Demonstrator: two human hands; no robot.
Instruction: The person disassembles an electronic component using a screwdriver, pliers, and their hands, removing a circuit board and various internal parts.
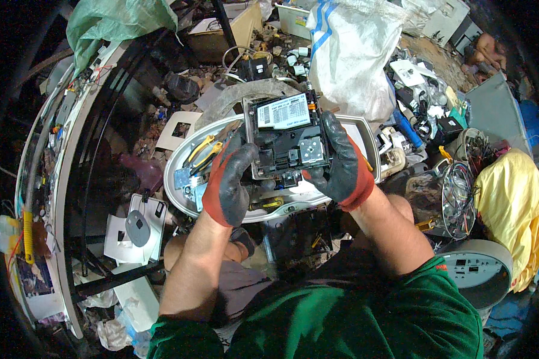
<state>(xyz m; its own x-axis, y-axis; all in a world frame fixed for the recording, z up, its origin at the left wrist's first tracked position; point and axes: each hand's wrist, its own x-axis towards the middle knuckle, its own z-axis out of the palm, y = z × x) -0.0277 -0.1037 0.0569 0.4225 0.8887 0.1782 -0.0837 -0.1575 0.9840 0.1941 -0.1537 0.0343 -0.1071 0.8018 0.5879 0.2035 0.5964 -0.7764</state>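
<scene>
Mid-frame, the left hand (232,182) and right hand (345,170), half curled, hold a black box (281,142) that could fall into the white tub (305,207) if they slip.

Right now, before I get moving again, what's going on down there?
A person in a green top is holding up a black electronic unit, its white label facing the camera. The gloved left hand grips its left side and the gloved right hand its right. Below is a pale oval tray with yellow-handled pliers at its left. Around it lies mixed scrap, with a white sack beyond.
</scene>
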